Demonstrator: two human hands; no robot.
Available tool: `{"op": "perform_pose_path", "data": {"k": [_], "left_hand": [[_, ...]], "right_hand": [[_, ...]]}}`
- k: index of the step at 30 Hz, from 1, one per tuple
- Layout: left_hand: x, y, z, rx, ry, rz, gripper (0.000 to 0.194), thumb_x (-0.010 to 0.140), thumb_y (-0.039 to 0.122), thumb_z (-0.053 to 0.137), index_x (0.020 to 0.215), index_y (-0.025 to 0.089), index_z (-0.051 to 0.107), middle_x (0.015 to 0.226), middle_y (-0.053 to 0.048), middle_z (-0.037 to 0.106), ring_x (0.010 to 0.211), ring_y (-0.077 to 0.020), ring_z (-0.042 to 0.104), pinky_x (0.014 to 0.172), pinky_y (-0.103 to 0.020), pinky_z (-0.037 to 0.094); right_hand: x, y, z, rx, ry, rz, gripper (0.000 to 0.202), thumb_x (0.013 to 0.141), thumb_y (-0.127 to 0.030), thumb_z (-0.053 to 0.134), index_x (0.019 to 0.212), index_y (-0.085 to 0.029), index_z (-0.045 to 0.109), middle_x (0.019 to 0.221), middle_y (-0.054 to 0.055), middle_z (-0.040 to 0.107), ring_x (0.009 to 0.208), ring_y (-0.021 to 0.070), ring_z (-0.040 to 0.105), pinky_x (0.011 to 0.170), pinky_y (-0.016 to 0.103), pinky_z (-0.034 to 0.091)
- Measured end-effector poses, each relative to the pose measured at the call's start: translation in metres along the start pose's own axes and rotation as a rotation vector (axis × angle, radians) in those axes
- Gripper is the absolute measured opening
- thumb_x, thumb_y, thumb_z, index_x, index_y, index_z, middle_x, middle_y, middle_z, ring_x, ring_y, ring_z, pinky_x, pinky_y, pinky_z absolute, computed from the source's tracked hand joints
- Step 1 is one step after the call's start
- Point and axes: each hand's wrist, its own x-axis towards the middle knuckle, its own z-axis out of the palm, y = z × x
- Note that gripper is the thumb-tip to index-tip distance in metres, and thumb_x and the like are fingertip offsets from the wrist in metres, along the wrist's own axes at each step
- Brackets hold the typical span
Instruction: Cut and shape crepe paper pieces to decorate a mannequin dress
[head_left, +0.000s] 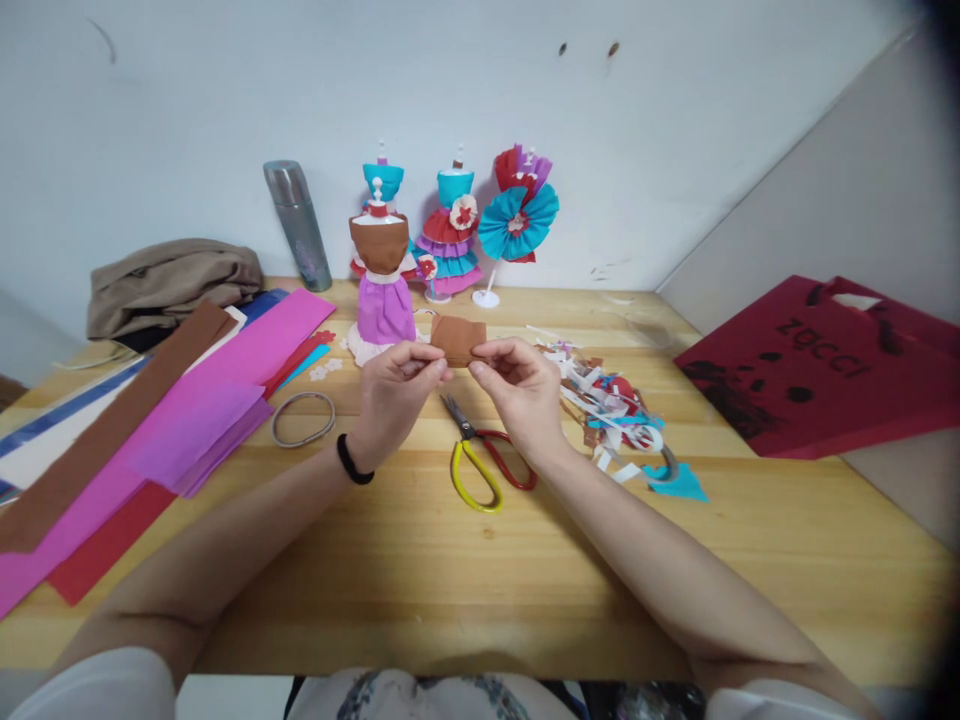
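Observation:
A small piece of brown crepe paper (pixel 458 338) is held up between both hands, over the middle of the table. My left hand (pixel 399 388) pinches its lower left corner, and my right hand (pixel 523 388) pinches the lower right. Just below the paper lie scissors (pixel 474 452) with one yellow and one red handle; my right hand partly overlaps the red one. Behind my left hand stands a mini dress form (pixel 384 300) with a brown top and a purple skirt.
More paper-dressed forms (pixel 454 235) line the wall beside a grey flask (pixel 298 225). Coloured paper strips (pixel 127 450), a ring of wire (pixel 303 420) and a folded brown cloth (pixel 169 285) lie left. Paper scraps (pixel 619 415) and a red bag (pixel 817 370) are right.

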Motion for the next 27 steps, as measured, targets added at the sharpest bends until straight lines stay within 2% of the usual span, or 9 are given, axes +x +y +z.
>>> {"op": "perform_pose_path", "data": {"k": [5,11,18,22,27], "left_hand": [[-0.0003,0.0006,0.0005,0.003,0.004,-0.012,0.01,0.07,0.023,0.074,0.076,0.017,0.068,0.062,0.001,0.071,0.058,-0.0124,0.07,0.059,-0.023,0.056],[0.0009,-0.0018,-0.0018,0.038,-0.018,0.023,0.013,0.071,0.025,0.075,0.078,0.017,0.068,0.064,0.0,0.072,0.059,-0.013,0.07,0.06,-0.023,0.057],[0.0041,0.0037,-0.007,0.045,-0.179,0.055,0.026,0.071,0.022,0.077,0.096,0.018,0.071,0.078,-0.002,0.074,0.069,-0.014,0.071,0.064,-0.025,0.058],[0.0052,0.0063,-0.0082,0.101,-0.263,0.072,0.031,0.068,0.025,0.08,0.098,0.019,0.071,0.089,-0.005,0.075,0.079,-0.0169,0.071,0.066,-0.026,0.057],[0.0062,0.0048,-0.0069,0.094,-0.254,0.038,0.032,0.067,0.026,0.082,0.093,0.018,0.065,0.075,0.0,0.067,0.068,-0.0145,0.066,0.06,-0.025,0.053]], "right_hand": [[-0.0003,0.0022,-0.0001,0.031,-0.014,0.008,0.019,0.073,-0.026,0.072,0.091,-0.022,0.076,0.085,0.002,0.075,0.076,0.016,0.064,0.072,0.032,0.052],[0.0,0.0034,-0.001,-0.003,-0.025,0.014,0.02,0.074,-0.028,0.072,0.092,-0.023,0.077,0.089,0.003,0.076,0.078,0.0169,0.065,0.073,0.033,0.053],[0.0013,0.0027,-0.0024,0.017,-0.017,-0.002,0.019,0.075,-0.026,0.071,0.093,-0.023,0.077,0.093,0.004,0.077,0.079,0.0174,0.066,0.075,0.033,0.053],[0.0013,0.001,-0.0029,0.001,-0.013,-0.02,0.017,0.076,-0.027,0.07,0.092,-0.023,0.077,0.09,0.003,0.077,0.078,0.0173,0.066,0.074,0.033,0.053],[0.0001,-0.0005,-0.0036,-0.016,-0.034,-0.05,0.016,0.078,-0.026,0.069,0.092,-0.024,0.076,0.089,0.003,0.075,0.078,0.0173,0.065,0.073,0.033,0.052]]}}
